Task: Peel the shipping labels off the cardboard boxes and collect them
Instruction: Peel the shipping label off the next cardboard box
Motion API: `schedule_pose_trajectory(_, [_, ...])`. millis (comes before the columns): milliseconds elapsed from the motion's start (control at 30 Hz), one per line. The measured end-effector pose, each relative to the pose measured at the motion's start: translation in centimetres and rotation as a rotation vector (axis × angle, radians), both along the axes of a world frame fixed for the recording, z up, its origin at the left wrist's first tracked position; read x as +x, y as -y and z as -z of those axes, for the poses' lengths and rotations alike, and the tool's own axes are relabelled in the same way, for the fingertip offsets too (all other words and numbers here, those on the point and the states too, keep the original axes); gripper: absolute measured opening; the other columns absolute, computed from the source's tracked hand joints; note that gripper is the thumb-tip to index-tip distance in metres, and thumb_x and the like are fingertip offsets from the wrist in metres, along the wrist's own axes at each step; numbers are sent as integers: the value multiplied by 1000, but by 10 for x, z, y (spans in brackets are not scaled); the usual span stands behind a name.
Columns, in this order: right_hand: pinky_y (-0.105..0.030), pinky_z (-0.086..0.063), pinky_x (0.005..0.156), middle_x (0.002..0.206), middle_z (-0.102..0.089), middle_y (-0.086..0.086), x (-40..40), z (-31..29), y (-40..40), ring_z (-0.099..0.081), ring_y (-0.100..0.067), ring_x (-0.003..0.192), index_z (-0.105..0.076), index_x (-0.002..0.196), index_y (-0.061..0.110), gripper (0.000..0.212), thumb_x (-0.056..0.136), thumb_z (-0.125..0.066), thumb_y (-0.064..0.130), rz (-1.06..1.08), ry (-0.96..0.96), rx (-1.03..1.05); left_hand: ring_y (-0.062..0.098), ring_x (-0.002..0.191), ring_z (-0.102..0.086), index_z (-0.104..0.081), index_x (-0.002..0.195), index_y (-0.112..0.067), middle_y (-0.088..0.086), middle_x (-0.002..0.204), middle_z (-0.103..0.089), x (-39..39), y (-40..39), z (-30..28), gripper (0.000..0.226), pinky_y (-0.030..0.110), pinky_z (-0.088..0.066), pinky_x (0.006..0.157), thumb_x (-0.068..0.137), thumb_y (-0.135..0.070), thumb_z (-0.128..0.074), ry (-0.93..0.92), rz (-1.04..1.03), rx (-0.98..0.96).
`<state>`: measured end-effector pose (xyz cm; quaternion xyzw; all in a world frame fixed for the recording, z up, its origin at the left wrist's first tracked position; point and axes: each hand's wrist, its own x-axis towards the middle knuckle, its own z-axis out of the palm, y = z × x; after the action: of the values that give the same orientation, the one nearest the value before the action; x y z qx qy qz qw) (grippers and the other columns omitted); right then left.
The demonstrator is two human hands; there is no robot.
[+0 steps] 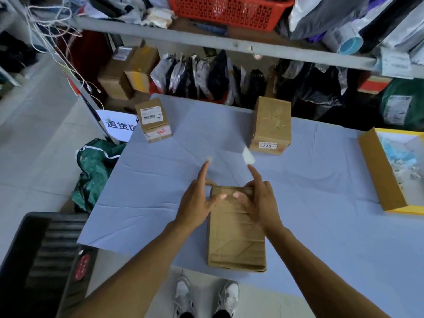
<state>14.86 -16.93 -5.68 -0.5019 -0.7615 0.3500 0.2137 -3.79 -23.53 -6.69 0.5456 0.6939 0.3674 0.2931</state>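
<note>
Near box (pixel 236 235) at table (pixel 321 226) front edge; two boxes (pixel 153 120) (pixel 270 125) behind, open carton (pixel 380 173) right.

A small white sticker (pixel 267 145) on the near face of the tall brown cardboard box (pixel 271 125) at the far middle of the table is showing the number 0275, printed upside down from this side. A white paper sign (pixel 119 125) leaning below the table's far-left corner is carrying bold black Chinese characters — 退货区. The small brown cardboard box (pixel 153 120) at the far left is bearing a white shipping label (pixel 150 115) with a barcode — its print is too small to read.
</note>
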Motion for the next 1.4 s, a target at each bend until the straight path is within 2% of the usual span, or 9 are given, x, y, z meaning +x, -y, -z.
schedule_pose_trajectory(167, [-32, -25, 113, 157, -10, 18, 38, -3, 13, -17, -6, 140, 4, 152, 36, 138, 50, -85, 62, -180, -22, -178, -1, 148, -4, 16, 151, -37, -24, 160, 7, 1, 32, -1, 137, 21, -16, 118, 59, -60, -83, -69, 310, -28])
schedule_pose_trajectory(300, [-31, -32, 107, 145, -28, 17, 39, 0, 20, -28, -8, 134, -1, 149, 44, 132, 50, -87, 60, -105, -20, -254, 7, 136, -34, 8, 146, -55, -11, 154, -27, 14, 18, -11, 134, 33, -40, 107, 57, -43, -90, 85, 136, -112])
schedule_pose_trajectory(467, [-34, -51, 76, 99, -59, 5, 20, -7, -4, -57, -16, 95, -10, 149, 40, 108, 63, -67, 73, 34, 63, -51, 22, 65, -53, -2, 151, -48, 10, 80, -53, 13, -18, -12, 122, 39, -50, 61, 63, -49, -85, -35, -16, -95])
schedule_pose_trajectory(567, [-36, -52, 86, 119, -60, 5, 20, -10, -6, -59, -19, 111, -1, 151, 37, 111, 69, -72, 63, 31, 5, -72, 16, 95, -60, 2, 154, -37, 1, 106, -61, 12, -11, -12, 119, 30, -51, 77, 68, -56, -78, 3, -45, -48])
schedule_pose_trajectory(633, [-33, -39, 104, 150, -36, 10, 32, -16, 6, -36, -10, 136, 8, 150, 42, 128, 59, -79, 62, -43, -73, -140, 8, 135, -35, 12, 152, -41, -3, 150, -33, 15, 13, -17, 136, 24, -37, 100, 57, -59, -85, 76, 38, -78])
schedule_pose_trajectory(733, [-35, -19, 119, 159, -2, 16, 47, -15, 31, -6, -3, 145, 18, 147, 42, 145, 48, -86, 63, -259, -7, -116, 0, 147, 2, 20, 148, -41, -21, 159, 14, 20, 49, -13, 148, 32, -17, 121, 47, -65, -85, -48, 274, -93])
schedule_pose_trajectory(967, [-38, -26, 115, 155, -15, -4, 35, -3, 14, -15, -20, 143, 0, 153, 26, 139, 48, -76, 76, -221, 112, 47, 11, 139, -26, 4, 152, -41, -11, 154, -21, 15, 19, -18, 146, 36, -33, 112, 42, -62, -90, -33, 154, -121])
schedule_pose_trajectory(1167, [-39, -42, 87, 116, -46, -11, 17, -1, -16, -43, -27, 100, -24, 149, 17, 111, 64, -51, 84, -116, 287, 261, 22, 109, -45, -10, 152, -43, 1, 118, -54, 24, -14, -18, 109, 40, -47, 89, 70, -47, -81, -238, -46, -99])
schedule_pose_trajectory(1400, [-38, -45, 87, 123, -47, -11, 6, -63, -28, -46, -30, 111, -42, 130, 28, 46, 90, -62, 38, -80, 245, 87, 26, 99, -57, -60, 112, -24, 4, 112, -46, 25, -30, -74, 18, 29, -44, 76, 94, -24, -60, -188, -308, -131])
